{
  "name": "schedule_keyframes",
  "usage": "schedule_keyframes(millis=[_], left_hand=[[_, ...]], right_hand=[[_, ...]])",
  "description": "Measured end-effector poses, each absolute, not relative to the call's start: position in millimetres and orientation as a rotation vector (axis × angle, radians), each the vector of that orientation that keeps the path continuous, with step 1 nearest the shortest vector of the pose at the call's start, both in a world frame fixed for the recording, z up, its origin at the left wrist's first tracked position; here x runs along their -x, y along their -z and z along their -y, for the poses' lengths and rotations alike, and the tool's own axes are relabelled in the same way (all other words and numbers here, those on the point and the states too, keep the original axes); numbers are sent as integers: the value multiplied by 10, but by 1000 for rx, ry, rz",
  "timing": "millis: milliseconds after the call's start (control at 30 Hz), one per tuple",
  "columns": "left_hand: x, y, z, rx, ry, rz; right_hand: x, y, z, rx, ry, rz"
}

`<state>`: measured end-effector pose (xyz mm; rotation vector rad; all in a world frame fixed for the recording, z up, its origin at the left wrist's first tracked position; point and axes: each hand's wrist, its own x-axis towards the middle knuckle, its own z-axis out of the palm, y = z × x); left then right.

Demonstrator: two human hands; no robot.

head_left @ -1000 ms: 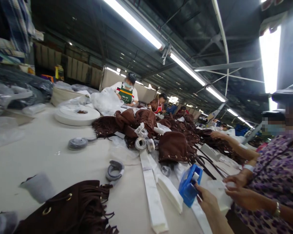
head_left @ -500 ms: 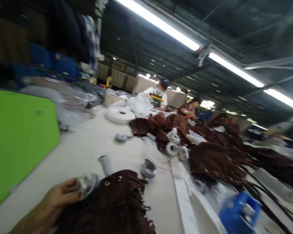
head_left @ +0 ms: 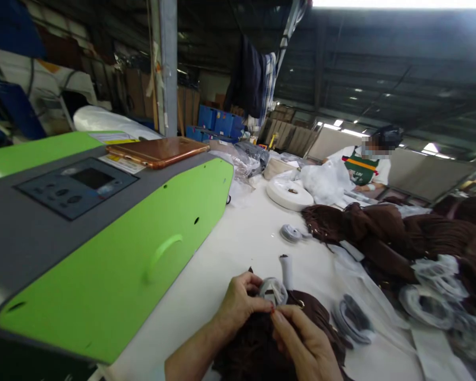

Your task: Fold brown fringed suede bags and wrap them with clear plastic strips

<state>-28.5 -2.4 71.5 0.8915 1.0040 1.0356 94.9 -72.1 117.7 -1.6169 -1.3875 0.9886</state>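
My left hand [head_left: 241, 300] is closed around a small roll of whitish-grey tape [head_left: 277, 290], held above a dark brown fringed fabric piece [head_left: 315, 312] with metal eyelets. Meeting it at the roll's near edge, my right hand [head_left: 305, 338] has thumb and finger pinched together; what lies between those fingertips is too small to make out. Just behind the held roll, a short white tube-like roll [head_left: 286, 272] stands on the white table [head_left: 206, 264]. Another grey-white tape roll [head_left: 353, 320] lies to the right of the brown fabric.
To the left stands a green and grey machine [head_left: 143, 264] with a control panel, a phone [head_left: 158, 151] lying on top. Further back are a large white roll [head_left: 289, 194] and a small grey roll [head_left: 291, 233]. Brown fabric heaps [head_left: 412, 227] cover the right side. A co-worker [head_left: 367, 164] is beyond.
The view has swung left, bringing the machine and phone into sight. My right hand has come in and joined my left hand at the tape roll, which the left held alone before.
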Motion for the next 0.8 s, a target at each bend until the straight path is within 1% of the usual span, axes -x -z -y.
schedule_keyframes(millis=[100, 200, 367, 667, 800], left_hand=[[269, -676, 13, -965, -1041, -1043], [247, -629, 17, -1043, -1047, -1099], [212, -591, 52, -1145, -1083, -1155], [170, -623, 127, -1305, -1057, -1392], [167, -650, 164, -1405, -1043, -1430]], right_hand=[[-909, -1187, 524, 1679, -1037, 1332], [-988, -1078, 483, 1758, -1080, 1299], [-977, -942, 513, 1786, -1033, 1155], [-938, -1009, 404, 1892, -1148, 1007], [-871, -1007, 356, 2007, -1196, 862]])
